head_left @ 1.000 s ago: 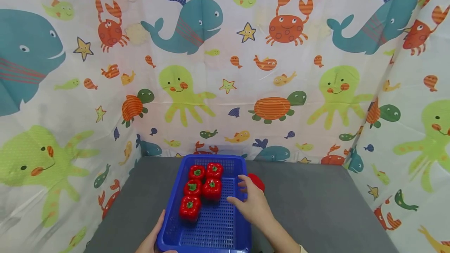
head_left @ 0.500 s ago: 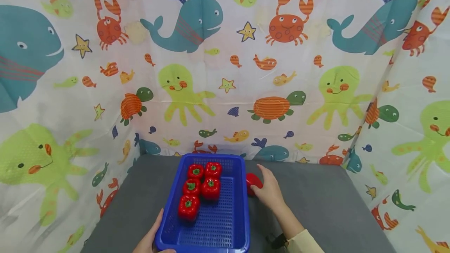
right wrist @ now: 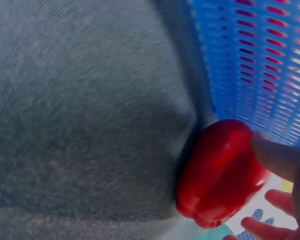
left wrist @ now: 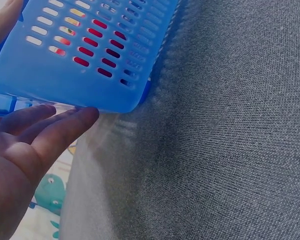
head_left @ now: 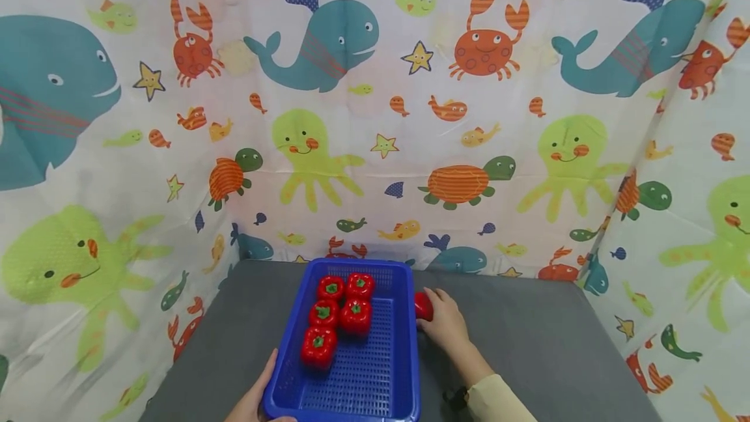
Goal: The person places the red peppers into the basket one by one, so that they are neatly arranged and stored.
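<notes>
In the head view, a blue slotted plastic basket point(head_left: 375, 370) stands on the grey cloth. Several red bell peppers point(head_left: 319, 347) with green stems sit along its left and far part. At the near left corner my left hand point(head_left: 256, 394) holds the basket, its fingers point(left wrist: 65, 132) along the outer wall and thumb at the rim. Outside the right wall, another red bell pepper point(right wrist: 222, 175) lies on its side, close to the basket. My right hand point(head_left: 446, 324) reaches round it, thumb on the pepper. In the right wrist view, a gap shows between pepper and fingertips point(right wrist: 250, 222).
Grey cloth point(head_left: 539, 344) covers the table. A white curtain point(head_left: 375, 200) printed with sea animals hangs behind it and on both sides. A small dark object point(head_left: 454, 400) shows beside the right sleeve point(head_left: 498, 402).
My right hand has moved from above the basket's right rim to the far side of the loose pepper, then closed in around it. The left hand stays on the basket corner.
</notes>
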Tool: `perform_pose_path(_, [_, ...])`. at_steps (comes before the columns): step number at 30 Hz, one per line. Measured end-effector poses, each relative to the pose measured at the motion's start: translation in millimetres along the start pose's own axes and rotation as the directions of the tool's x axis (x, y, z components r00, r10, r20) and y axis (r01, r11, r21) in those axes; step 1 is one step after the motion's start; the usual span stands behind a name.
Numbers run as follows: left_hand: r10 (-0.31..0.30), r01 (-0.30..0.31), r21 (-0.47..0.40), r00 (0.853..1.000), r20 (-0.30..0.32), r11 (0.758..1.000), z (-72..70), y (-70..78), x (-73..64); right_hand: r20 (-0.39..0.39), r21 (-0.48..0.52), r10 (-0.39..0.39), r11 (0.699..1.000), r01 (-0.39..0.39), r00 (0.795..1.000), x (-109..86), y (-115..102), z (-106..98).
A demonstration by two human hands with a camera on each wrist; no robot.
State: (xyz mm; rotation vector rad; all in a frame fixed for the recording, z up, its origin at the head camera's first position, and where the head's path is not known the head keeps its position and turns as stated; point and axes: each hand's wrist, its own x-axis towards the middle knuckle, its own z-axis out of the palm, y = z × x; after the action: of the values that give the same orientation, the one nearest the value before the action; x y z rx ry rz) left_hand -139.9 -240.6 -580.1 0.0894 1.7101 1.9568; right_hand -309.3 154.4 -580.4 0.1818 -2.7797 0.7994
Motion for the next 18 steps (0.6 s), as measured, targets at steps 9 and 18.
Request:
perform_pose_path(9, [0.066,-0.067,0.009,0.997,0.038,0.998,-1.7,-1.5,-2.5,0.015,-0.079,-0.037,0.996,0.038,0.999,-3.5,2.0,9.3])
perform_pose_path(18, [0.030,-0.029,-0.033,0.999,0.036,0.999,-3.0,-1.2,1.1,0.024,-0.037,0.046,0.998,-0.045,0.999,-13.9,1.9,-5.7])
